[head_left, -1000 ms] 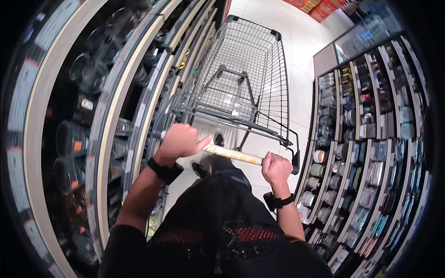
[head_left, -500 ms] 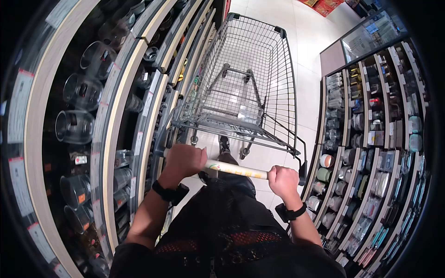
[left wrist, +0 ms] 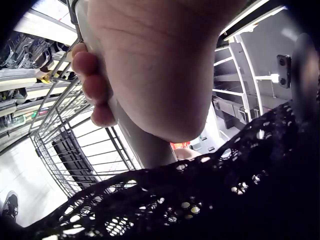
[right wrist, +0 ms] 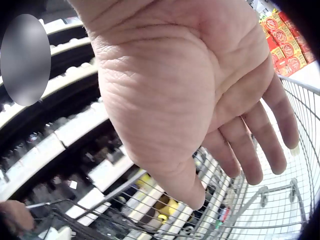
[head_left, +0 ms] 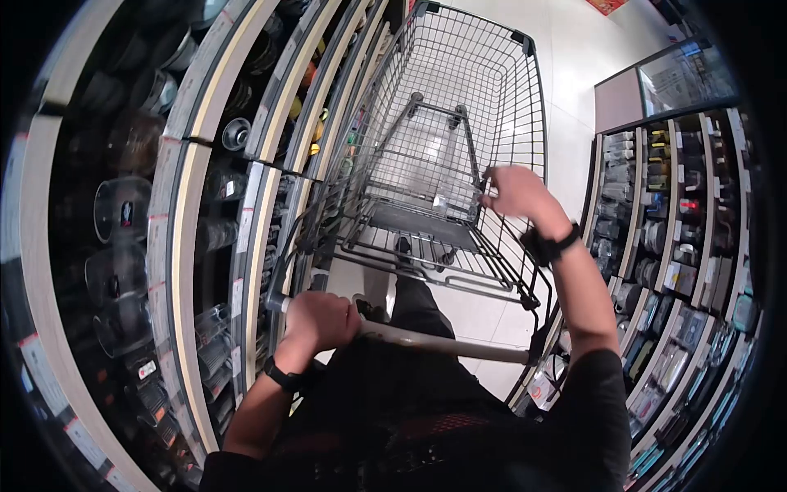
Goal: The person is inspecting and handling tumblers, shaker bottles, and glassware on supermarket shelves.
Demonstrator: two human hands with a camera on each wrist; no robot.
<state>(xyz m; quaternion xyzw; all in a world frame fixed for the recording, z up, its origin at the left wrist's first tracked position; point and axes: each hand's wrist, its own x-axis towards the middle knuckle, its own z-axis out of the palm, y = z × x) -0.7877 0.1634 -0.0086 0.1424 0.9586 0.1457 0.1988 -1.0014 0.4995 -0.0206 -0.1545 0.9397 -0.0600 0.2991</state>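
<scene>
A shopping cart (head_left: 522, 38) with a dark wire basket stands ahead of the body. My left hand (head_left: 320, 318) grips the left part of its pale handle bar (head_left: 443, 342); in the left wrist view, fingers (left wrist: 95, 87) curl round the bar. Off the bar, my right hand (head_left: 522, 199) is over the right side of the basket, holding nothing. Its fingers (right wrist: 245, 150) are extended and slightly spread in the right wrist view, palm bare. Below it, a dark flat panel (head_left: 422, 225) lies at the near end of the basket, and a small clear, shiny piece (head_left: 443, 202) shows through the wires.
Close along the left run shelves (head_left: 193, 176) with glass jars and cups (head_left: 123, 209). More shelves (head_left: 668, 213) of packaged goods stand on the right. Pale floor tiles (head_left: 570, 66) stretch ahead, with red boxes (right wrist: 285, 45) beyond the cart.
My right hand has let go of the handle and moved forward over the basket, its fingers opening. My left hand keeps its grip. The shelves have shifted in view.
</scene>
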